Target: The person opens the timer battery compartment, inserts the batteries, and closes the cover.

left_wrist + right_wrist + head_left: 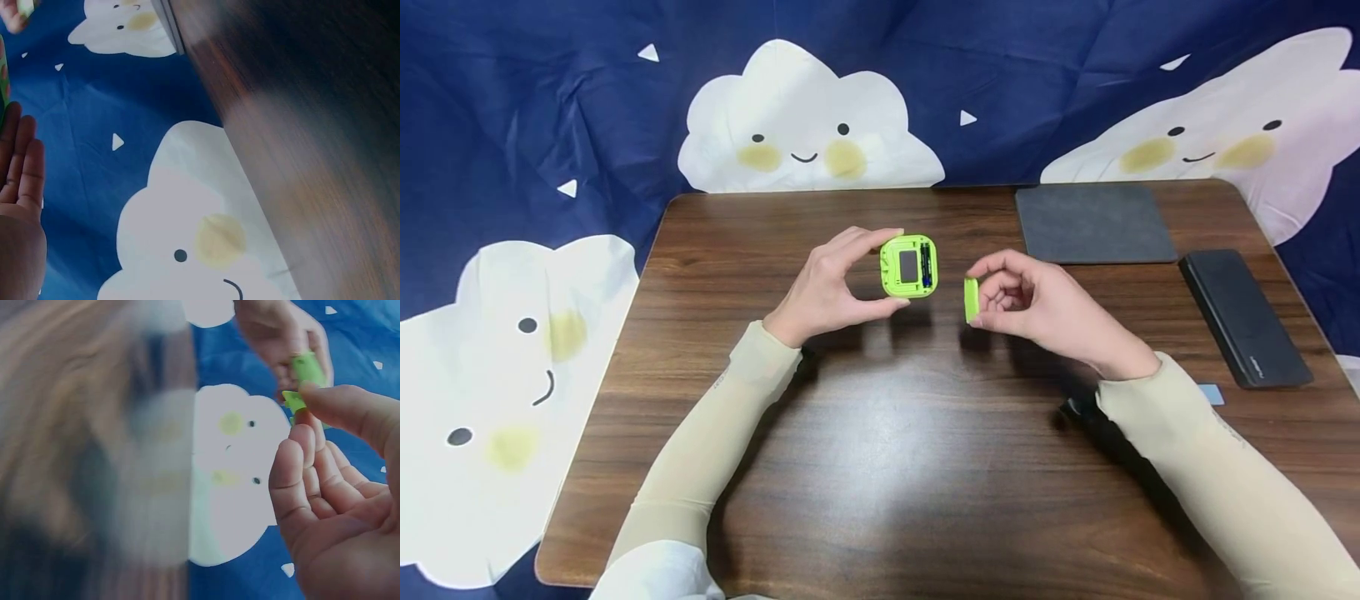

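Observation:
My left hand (pixel 831 287) holds a small lime-green square gadget (pixel 909 267) by its top and bottom edges, between fingers and thumb. Its back faces the head camera, showing an uncovered battery slot with a dark battery (pixel 926 262) in it and a grey panel beside that. A short way to the right, my right hand (pixel 1052 308) pinches a narrow lime-green battery cover (pixel 972 300), seen nearly edge-on and apart from the gadget. Thumb and fingertips meet on the cover (pixel 294 400) in the right wrist view. The left wrist view catches only the gadget's edge (pixel 3 75).
A dark grey flat mat (pixel 1093 223) lies at the back right of the wooden table (pixel 865 467). In front of it is a black rectangular case (pixel 1247 321). A light blue piece (pixel 1212 394) shows beside the right sleeve. Cloud-print cloth (pixel 1000 67) hangs behind.

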A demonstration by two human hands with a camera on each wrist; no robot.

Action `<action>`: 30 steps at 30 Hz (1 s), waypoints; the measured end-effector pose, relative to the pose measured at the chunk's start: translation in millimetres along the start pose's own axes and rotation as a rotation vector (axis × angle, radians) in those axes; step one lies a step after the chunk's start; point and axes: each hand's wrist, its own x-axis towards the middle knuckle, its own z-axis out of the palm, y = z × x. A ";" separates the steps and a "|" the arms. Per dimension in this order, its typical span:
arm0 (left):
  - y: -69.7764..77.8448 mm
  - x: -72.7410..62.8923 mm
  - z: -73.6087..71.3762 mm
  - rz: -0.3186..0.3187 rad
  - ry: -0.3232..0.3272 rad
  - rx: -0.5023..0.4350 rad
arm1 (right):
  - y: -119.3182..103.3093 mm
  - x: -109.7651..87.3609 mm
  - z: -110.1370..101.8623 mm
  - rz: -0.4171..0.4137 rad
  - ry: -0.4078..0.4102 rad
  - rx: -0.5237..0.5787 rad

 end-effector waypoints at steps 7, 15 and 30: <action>1.6 -0.3 0.7 -0.001 -0.010 0.002 | -22.2 14.3 4.4 -0.116 0.036 0.091; 5.6 0.2 0.2 0.017 -0.025 0.003 | -27.7 27.2 15.3 -0.180 0.059 0.155; 6.1 2.0 -1.8 0.023 -0.028 -0.008 | -20.4 31.4 19.7 -0.187 0.118 0.119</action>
